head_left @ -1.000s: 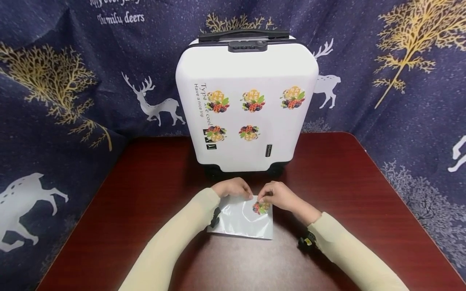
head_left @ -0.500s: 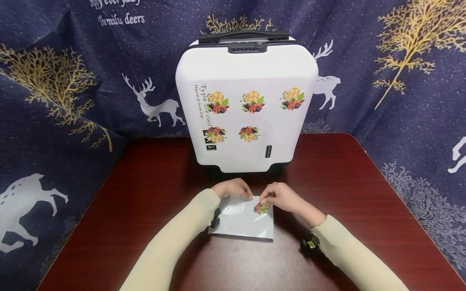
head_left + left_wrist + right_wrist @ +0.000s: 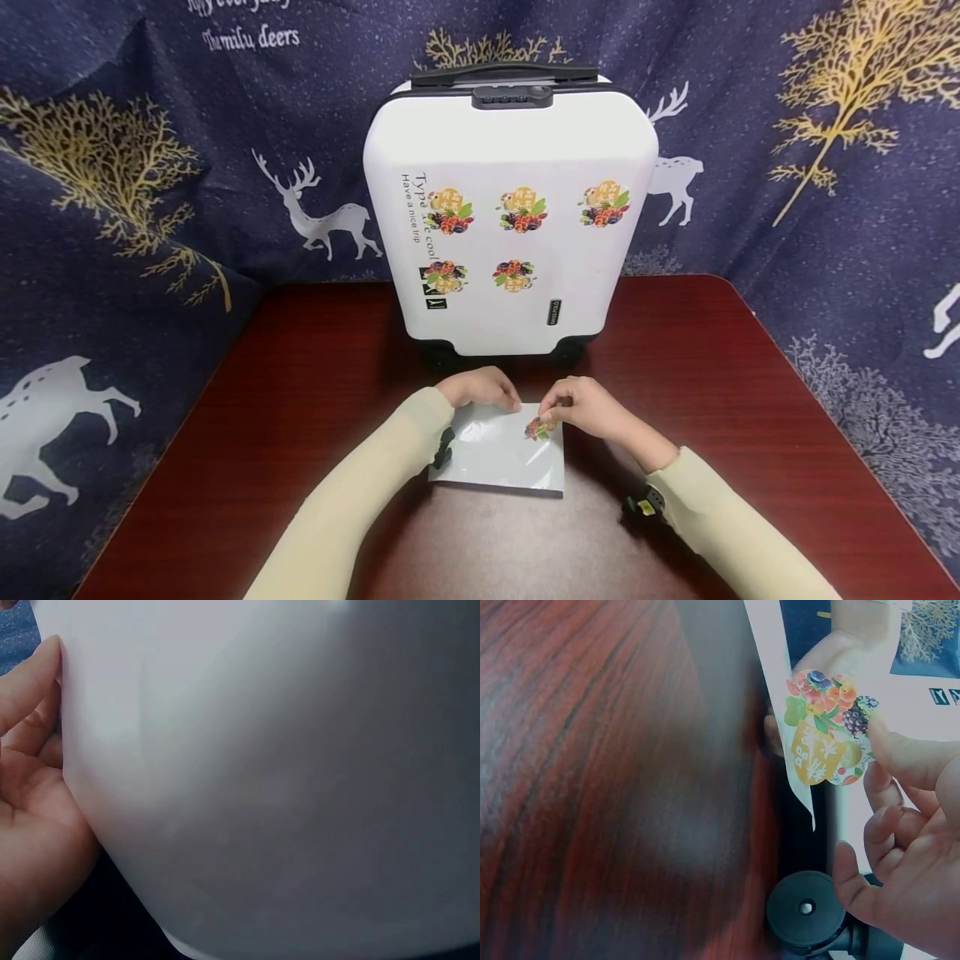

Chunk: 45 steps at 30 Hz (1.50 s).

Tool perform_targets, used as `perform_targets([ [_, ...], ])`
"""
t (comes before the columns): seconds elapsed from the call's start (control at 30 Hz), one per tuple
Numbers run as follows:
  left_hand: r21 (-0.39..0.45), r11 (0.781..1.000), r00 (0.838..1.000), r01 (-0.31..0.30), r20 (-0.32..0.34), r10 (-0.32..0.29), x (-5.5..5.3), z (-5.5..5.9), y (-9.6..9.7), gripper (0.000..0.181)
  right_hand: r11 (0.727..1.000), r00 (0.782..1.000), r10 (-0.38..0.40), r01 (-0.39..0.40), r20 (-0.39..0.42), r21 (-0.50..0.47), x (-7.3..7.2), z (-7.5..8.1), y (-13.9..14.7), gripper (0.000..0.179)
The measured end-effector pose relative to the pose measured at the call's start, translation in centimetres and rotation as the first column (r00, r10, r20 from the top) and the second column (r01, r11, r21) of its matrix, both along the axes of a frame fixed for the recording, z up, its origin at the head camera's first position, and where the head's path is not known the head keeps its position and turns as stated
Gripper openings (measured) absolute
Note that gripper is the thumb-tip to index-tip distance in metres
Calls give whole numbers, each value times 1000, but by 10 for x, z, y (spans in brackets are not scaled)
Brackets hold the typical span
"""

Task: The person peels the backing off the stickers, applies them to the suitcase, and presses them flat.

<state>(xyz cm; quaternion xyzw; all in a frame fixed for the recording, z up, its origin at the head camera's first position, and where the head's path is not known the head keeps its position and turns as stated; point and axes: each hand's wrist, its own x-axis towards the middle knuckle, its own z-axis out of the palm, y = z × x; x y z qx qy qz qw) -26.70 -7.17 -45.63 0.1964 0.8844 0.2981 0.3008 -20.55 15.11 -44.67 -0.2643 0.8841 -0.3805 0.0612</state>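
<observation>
A white sheet (image 3: 487,457) is held up above the table, with one fruit sticker (image 3: 536,429) near its far right corner. My left hand (image 3: 482,387) pinches the sheet's far edge; in the left wrist view the sheet's pale surface fills most of the picture beside that hand (image 3: 34,802). My right hand (image 3: 588,407) pinches the sticker's edge between thumb and finger. Seen in the right wrist view, the sticker (image 3: 829,727) shows berries and a yellow part, with the right hand's (image 3: 915,832) thumb at its side. How much of it still sticks to the sheet I cannot tell.
Behind the hands a white suitcase (image 3: 510,321) stands upright, bearing several similar fruit stickers, printed text and a black handle (image 3: 504,73). One of its black wheels (image 3: 804,911) shows in the right wrist view. A dark red table (image 3: 315,367) lies below, backed by a blue deer-patterned cloth (image 3: 225,125).
My right hand has shifted slightly right and toward me, its fingers now covering more of the sticker. The left hand and the sheet have hardly moved.
</observation>
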Motion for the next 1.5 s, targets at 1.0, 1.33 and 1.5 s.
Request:
perform_targets([
  [1.0,-4,1000,1000,8,9,-8,-2,1,1,24,999,998,-34,35,44,-8,-4,0,6,6],
  [1.33,-2,1000,1000,2,18,-2,-3,-1,1,24,994,994,-83,87,66,-61,-7,2,13,4],
  [1.5,3,1000,1000,-8,30,8,-1,0,1,24,988,992,-114,120,56,-100,-8,3,15,7],
])
